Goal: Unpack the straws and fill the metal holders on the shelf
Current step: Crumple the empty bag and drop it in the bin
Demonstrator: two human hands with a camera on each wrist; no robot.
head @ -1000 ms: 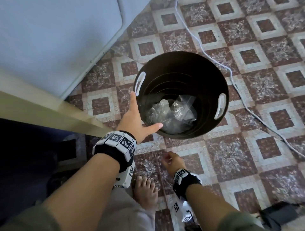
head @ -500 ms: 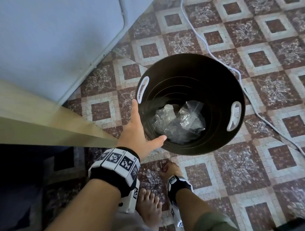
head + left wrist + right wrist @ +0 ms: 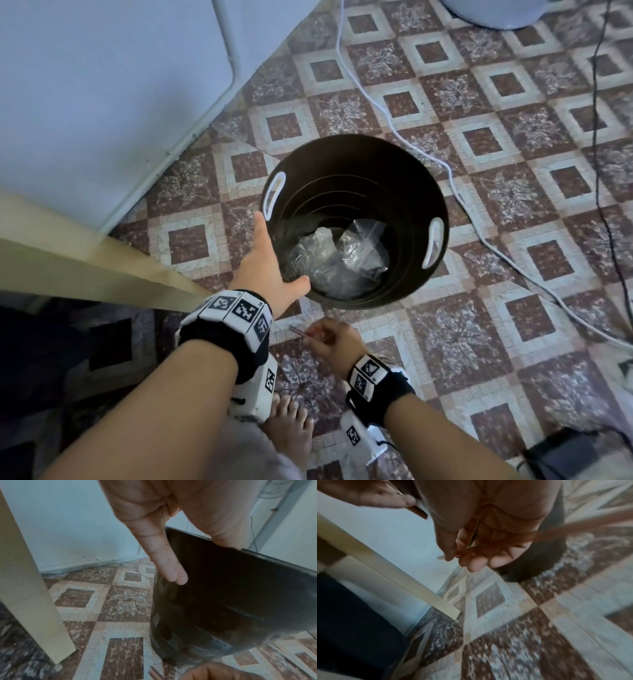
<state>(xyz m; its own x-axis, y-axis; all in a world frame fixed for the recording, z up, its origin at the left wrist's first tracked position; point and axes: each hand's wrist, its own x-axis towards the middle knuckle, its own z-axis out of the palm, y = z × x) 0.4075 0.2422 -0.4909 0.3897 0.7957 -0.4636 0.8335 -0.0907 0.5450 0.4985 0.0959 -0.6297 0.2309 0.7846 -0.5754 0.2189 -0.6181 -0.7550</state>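
Observation:
A dark round bin (image 3: 442, 205) stands on the tiled floor with crumpled clear plastic bags (image 3: 342, 260) at its bottom. My left hand (image 3: 270, 270) holds its near-left rim, thumb inside and fingers (image 3: 168, 568) straight down the outer wall (image 3: 223, 595). Lower down, just in front of the bin, my right hand (image 3: 329, 339) pinches a few thin brown straws (image 3: 539, 534) across its curled fingers (image 3: 479, 561); one straw end (image 3: 301, 334) pokes out to the left. No metal holders or shelf are in view.
A pale wooden furniture leg (image 3: 85, 267) slants down at the left, with a white wall (image 3: 102, 85) behind. A white cable (image 3: 445, 171) and a black cable (image 3: 599, 171) cross the floor right of the bin. My bare foot (image 3: 291, 428) is below the hands.
My left hand keeps its hold on the bin rim. My right hand has come up closer to the bin, and a straw end now shows in it.

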